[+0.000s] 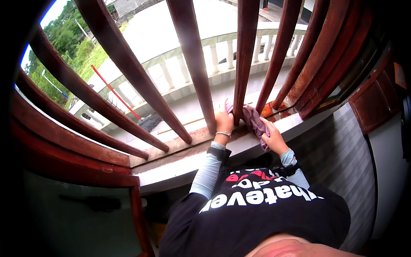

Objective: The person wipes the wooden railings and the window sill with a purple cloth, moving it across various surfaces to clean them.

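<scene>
A damp-looking mauve cloth (pixel 254 121) passes around the foot of a dark red-brown wooden window bar (pixel 244 64). My right hand (pixel 274 138) grips the cloth's near end, to the right of the bar. On the other side, my left hand (pixel 223 120) pinches the cloth's far end between this bar and the neighbouring wooden bar (pixel 192 54). One left finger points up, and part of that hand's grip is hidden. Both hands are just above the window sill (pixel 179 163), where the bars meet a worn wooden bottom rail (pixel 200 137).
More wooden bars (pixel 128 61) stand on both sides. An open window sash (pixel 136 205) with a red-brown frame is at lower left. Beyond the bars are a white balustrade (pixel 213 57), a red-handled mop (pixel 114 91) and a thin stick (pixel 179 125). A grey tiled wall (pixel 330 160) lies to the right.
</scene>
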A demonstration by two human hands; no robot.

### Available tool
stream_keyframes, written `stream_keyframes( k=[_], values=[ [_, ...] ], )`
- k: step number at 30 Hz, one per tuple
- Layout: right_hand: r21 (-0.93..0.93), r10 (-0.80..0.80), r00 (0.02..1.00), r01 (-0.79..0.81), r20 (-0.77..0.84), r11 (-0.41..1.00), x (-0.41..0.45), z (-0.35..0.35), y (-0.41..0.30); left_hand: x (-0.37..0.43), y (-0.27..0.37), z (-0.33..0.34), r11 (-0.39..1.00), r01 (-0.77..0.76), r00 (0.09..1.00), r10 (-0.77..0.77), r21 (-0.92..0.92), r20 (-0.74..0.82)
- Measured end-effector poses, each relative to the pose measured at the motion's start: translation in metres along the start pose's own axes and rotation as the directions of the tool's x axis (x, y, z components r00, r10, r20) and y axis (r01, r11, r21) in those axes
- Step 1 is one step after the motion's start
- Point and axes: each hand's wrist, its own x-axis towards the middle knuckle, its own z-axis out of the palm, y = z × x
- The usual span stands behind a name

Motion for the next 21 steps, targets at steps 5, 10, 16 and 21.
stream_keyframes(
  k=[5, 10, 16, 21],
  values=[
    [0.041, -0.013, 1.0, 0.013, -0.018, 0.999, -0.001, 0.0, 0.0, -0.012, -0.005, 0.002, 0.987, 0.06, 0.985, -0.082, 0.148, 0.149],
    [0.318, 0.1, 0.989, -0.129, 0.106, 0.939, 0.014, -0.018, 0.0, -0.024, -0.006, -0.002, 0.99, 0.03, 0.979, -0.056, 0.134, 0.197],
    [0.127, -0.083, 0.982, 0.061, 0.168, 0.99, 0.037, -0.019, -0.006, -0.045, -0.006, -0.015, 0.987, -0.062, 0.962, 0.02, 0.147, 0.272],
    [0.071, -0.11, 0.967, 0.096, 0.231, 0.993, 0.062, 0.021, -0.003, -0.075, 0.003, -0.044, 0.987, 0.06, 0.907, -0.116, 0.147, 0.406]
  ],
)
